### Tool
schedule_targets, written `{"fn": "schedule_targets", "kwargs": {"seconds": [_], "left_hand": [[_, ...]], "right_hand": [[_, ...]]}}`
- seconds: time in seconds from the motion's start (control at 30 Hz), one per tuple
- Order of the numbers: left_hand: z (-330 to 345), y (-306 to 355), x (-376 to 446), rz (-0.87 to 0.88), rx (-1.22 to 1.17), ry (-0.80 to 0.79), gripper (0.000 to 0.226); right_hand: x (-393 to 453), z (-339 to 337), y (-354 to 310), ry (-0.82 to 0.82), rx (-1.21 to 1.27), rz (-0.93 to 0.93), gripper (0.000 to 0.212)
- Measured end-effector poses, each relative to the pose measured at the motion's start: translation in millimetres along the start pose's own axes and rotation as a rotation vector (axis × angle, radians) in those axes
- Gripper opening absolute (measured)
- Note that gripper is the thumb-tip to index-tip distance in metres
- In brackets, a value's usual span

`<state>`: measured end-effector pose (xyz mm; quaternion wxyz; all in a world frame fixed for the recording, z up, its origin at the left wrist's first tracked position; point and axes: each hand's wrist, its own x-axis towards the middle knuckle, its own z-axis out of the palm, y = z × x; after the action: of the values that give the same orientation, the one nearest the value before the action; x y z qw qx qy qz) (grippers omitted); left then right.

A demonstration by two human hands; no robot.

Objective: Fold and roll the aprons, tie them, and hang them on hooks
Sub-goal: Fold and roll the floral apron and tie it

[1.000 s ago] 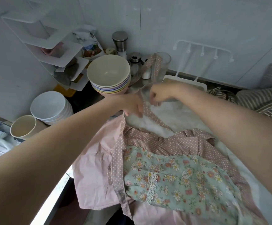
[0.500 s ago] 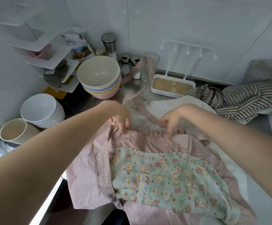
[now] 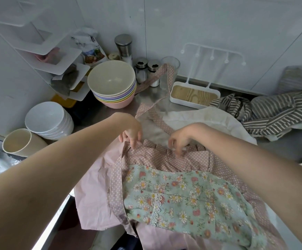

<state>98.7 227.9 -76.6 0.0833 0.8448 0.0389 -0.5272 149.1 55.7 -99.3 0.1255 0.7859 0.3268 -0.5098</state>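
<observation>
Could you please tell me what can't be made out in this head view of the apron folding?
- Right hand: fingertips blurred, grip on the apron unclear.
- Apron's lower hem: cut off by the bottom edge.
- Strap: end hidden behind the glass.
- Rack: hooks too small to judge.

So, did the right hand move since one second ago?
Yes. The right hand came toward the person, from beside the bowl stack down onto the apron's ruffled edge.
</observation>
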Motion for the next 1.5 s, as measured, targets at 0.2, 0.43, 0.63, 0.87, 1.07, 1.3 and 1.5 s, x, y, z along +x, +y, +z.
{"fn": "schedule_targets", "kwargs": {"seconds": [0.2, 0.43, 0.63, 0.87, 1.07, 1.3, 1.5], "left_hand": [[12.9, 4.2, 5.3, -0.034, -0.019, 0.082, 0.044], [5.4, 2.7, -17.3, 0.116, -0.120, 0.188, 0.057], [-34.0, -6.1, -52.5, 0.233, -0.444, 0.122, 0.029], [-47.7, 6.2, -37.7, 0.215, -0.304, 0.540, 0.022], [-35.2, 9.5, -10.3, 0.023, -0.274, 0.431, 0.039], [-31.2, -5.9, 22.0, -0.107, -0.034, 0.674, 0.038], [-32.7, -13.3, 30.8, -0.116, -0.109, 0.708, 0.037]], "right_hand": [[15.5, 13.9, -7.3, -0.032, 0.061, 0.062, 0.082], [9.2, 15.4, -12.8, 0.100, 0.232, -0.069, 0.081], [-4.4, 10.6, -1.3, 0.111, 0.213, -0.043, 0.076], [-26.1, -6.4, 29.1, 0.090, 0.359, -0.058, 0.033], [-30.5, -42.8, 49.5, 0.636, 0.417, 0.038, 0.028], [18.8, -32.6, 27.3, 0.707, 0.066, 0.189, 0.026], [48.9, -40.6, 32.3, 0.544, -0.050, 0.186, 0.042]]}}
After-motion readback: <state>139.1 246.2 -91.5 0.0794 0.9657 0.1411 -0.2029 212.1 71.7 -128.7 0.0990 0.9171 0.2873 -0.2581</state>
